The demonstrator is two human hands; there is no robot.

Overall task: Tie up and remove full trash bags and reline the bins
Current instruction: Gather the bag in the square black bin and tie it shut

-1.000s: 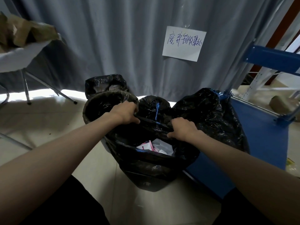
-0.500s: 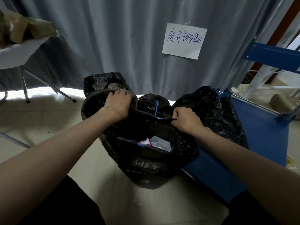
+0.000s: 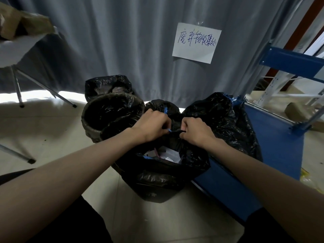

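Note:
A black trash bag stands on the floor in front of me, its mouth open, with white paper waste showing inside. My left hand pinches the far rim of the bag, where a blue drawstring shows. My right hand grips the same rim just to the right, almost touching the left hand. A round bin lined with a black bag stands to the left. Behind my hands sits a tied black bag with a blue tie.
A large tied black bag leans on a blue cart at the right. Another black bag sits by the grey curtain, which carries a paper sign. A folding table's metal legs stand at the left.
Both hands have moved together along the bag's far rim, from about a forearm's width apart to nearly touching. The bag's mouth has narrowed.

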